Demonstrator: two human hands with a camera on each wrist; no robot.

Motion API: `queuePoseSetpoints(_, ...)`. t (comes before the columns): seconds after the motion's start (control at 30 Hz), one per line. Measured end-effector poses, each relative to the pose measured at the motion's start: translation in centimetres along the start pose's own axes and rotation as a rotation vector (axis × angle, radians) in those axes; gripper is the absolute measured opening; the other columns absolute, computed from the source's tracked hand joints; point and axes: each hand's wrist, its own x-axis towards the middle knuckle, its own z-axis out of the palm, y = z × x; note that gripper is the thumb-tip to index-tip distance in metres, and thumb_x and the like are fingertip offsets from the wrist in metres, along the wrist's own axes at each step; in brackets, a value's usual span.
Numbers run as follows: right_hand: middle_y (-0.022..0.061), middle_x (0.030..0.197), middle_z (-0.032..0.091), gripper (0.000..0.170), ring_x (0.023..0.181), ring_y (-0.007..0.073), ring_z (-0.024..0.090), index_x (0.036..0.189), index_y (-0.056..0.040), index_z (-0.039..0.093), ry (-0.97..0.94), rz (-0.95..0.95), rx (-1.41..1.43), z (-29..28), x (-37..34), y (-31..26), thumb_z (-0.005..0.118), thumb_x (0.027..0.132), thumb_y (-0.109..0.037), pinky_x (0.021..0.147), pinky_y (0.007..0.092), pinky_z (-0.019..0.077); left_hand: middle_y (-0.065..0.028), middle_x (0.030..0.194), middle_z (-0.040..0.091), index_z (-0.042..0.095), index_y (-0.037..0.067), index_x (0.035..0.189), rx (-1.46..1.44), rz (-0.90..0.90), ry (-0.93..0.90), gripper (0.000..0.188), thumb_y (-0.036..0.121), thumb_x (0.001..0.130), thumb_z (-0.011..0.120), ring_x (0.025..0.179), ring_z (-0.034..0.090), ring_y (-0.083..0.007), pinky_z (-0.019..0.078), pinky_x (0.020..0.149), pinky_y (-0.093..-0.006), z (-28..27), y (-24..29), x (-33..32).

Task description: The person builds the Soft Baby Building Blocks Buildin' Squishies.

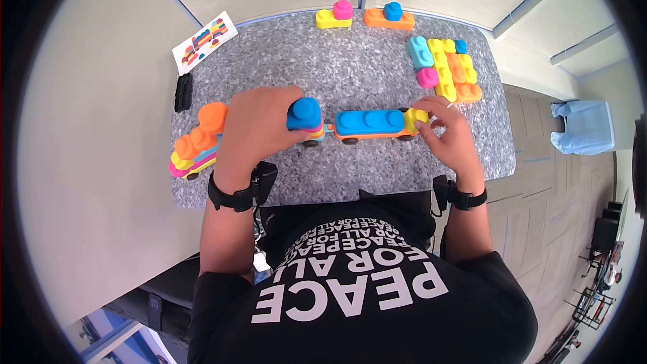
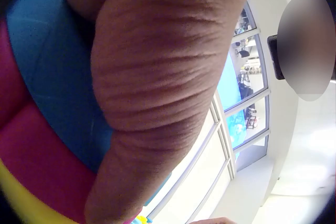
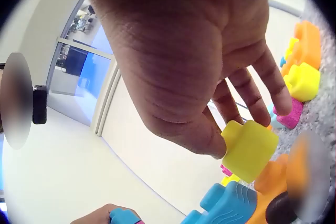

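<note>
The yellow block (image 3: 249, 150) is sitting between the thumb and fingertips of the right hand (image 1: 453, 136), which is pinching it at the far right end of the orange wheeled base (image 1: 374, 136). Whether the block is seating fully on its stud is not discernible.

Caution: an off-centre or tilted pinch is likely risking misalignment. Uneven thumb pressure could be the cause of the block popping off or skewing. Sideways force from either hand could be straining the small coupling (image 1: 329, 129) left of the base, so the wheels could be rolling or the link parting.

The block is showing a matte, plain yellow surface, rounded edges and a squarish body. Directly left of the grip, a long blue block (image 1: 369, 122) is covering most of the base.

Farther left, the left hand (image 1: 259, 121) is gripping a stack topped by a dark blue block (image 1: 304, 113). Beyond the right grip, loose blocks (image 1: 443, 71) are lying grouped on the speckled table (image 1: 303, 54).
</note>
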Motion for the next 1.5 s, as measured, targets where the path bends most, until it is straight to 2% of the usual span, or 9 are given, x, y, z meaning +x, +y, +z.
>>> queuePoseSetpoints(0.17,0.0092,0.136,0.079,0.039,0.114,0.0263,0.078,0.138,-0.0076,0.079,-0.060,0.037,-0.003,0.3,-0.1,0.6,0.080,0.100,-0.001,0.086,0.0344,0.0609,-0.0096,0.096,0.082,0.079,0.014,0.104,-0.026,0.028,0.059,0.043,0.037,0.074,0.101,0.097,0.080,-0.0371,0.0607,0.083,-0.0520,0.1,0.1,-0.2)
queuePoseSetpoints(0.3,0.0089,0.139,0.079,0.039,0.118,0.0238,0.078,0.141,-0.0085,0.078,-0.077,0.058,0.014,0.7,-0.3,1.0,0.077,0.103,-0.001,0.086,0.0326,0.0606,-0.0092,0.102,0.084,0.079,0.015,0.111,-0.007,0.011,0.013,0.049,0.036,0.074,0.102,0.099,0.080,-0.0384,0.0608,0.085,-0.0509,0.1,0.0,-0.1)
queuePoseSetpoints(0.4,0.0102,0.140,0.079,0.040,0.118,0.0262,0.078,0.142,-0.0095,0.077,-0.063,-0.003,-0.003,1.2,-0.3,1.5,0.076,0.103,-0.002,0.088,0.0335,0.0604,-0.0092,0.102,0.084,0.079,0.015,0.111,0.005,0.002,-0.003,0.048,0.036,0.074,0.102,0.099,0.080,-0.0384,0.0608,0.085,-0.0509,0.1,0.0,0.0)
queuePoseSetpoints(0.5,0.0130,0.140,0.079,0.041,0.120,0.0325,0.077,0.144,-0.0092,0.077,-0.094,-0.026,-0.091,1.6,-0.2,1.3,0.076,0.103,-0.002,0.099,0.0395,0.0597,-0.0094,0.102,0.084,0.079,0.015,0.111,0.011,-0.002,-0.005,0.048,0.036,0.074,0.102,0.099,0.080,-0.0383,0.0608,0.085,-0.0509,0.1,-0.1,0.0)
queuePoseSetpoints(0.7,0.0154,0.137,0.078,0.053,0.132,0.0396,0.070,0.143,-0.0074,0.076,-0.073,-0.210,-0.174,1.2,0.6,-0.1,0.090,0.093,-0.009,0.119,0.0498,0.0516,-0.0097,0.102,0.083,0.079,0.014,0.112,0.012,-0.014,-0.014,0.050,0.037,0.074,0.102,0.099,0.080,-0.0384,0.0604,0.086,-0.0510,0.0,0.0,-0.1)
queuePoseSetpoints(0.8,0.0143,0.137,0.079,0.060,0.131,0.0390,0.070,0.143,-0.0085,0.077,-0.140,-0.182,-0.072,1.4,0.8,0.0,0.096,0.086,-0.011,0.116,0.0496,0.0531,-0.0099,0.102,0.083,0.079,0.014,0.113,-0.010,-0.012,-0.004,0.051,0.037,0.073,0.102,0.099,0.080,-0.0385,0.0600,0.086,-0.0514,0.0,0.1,-0.1)
queuePoseSetpoints(1.1,0.0126,0.134,0.080,0.063,0.127,0.0380,0.071,0.140,-0.0101,0.080,-0.163,-0.105,-0.021,1.9,0.8,1.0,0.098,0.080,-0.006,0.113,0.0483,0.0544,-0.0107,0.103,0.083,0.079,0.014,0.114,0.019,-0.015,-0.011,0.052,0.036,0.073,0.102,0.100,0.079,-0.0390,0.0601,0.086,-0.0518,-0.1,0.1,0.0)
queuePoseSetpoints(1.4,0.0117,0.131,0.081,0.061,0.123,0.0364,0.073,0.138,-0.0094,0.080,-0.155,-0.122,-0.012,1.9,0.9,1.4,0.100,0.080,-0.009,0.111,0.0474,0.0551,-0.0099,0.102,0.083,0.079,0.014,0.112,0.005,-0.003,-0.004,0.050,0.036,0.073,0.102,0.099,0.080,-0.0386,0.0602,0.085,-0.0510,0.0,0.1,0.0)
queuePoseSetpoints(1.5,0.0150,0.134,0.081,0.055,0.125,0.0404,0.074,0.138,-0.0082,0.080,-0.135,-0.178,0.004,1.4,1.2,1.6,0.098,0.086,-0.013,0.110,0.0476,0.0578,-0.0099,0.102,0.083,0.079,0.014,0.112,0.007,-0.005,-0.009,0.050,0.036,0.073,0.102,0.099,0.080,-0.0386,0.0602,0.086,-0.0511,-0.1,0.1,0.0)
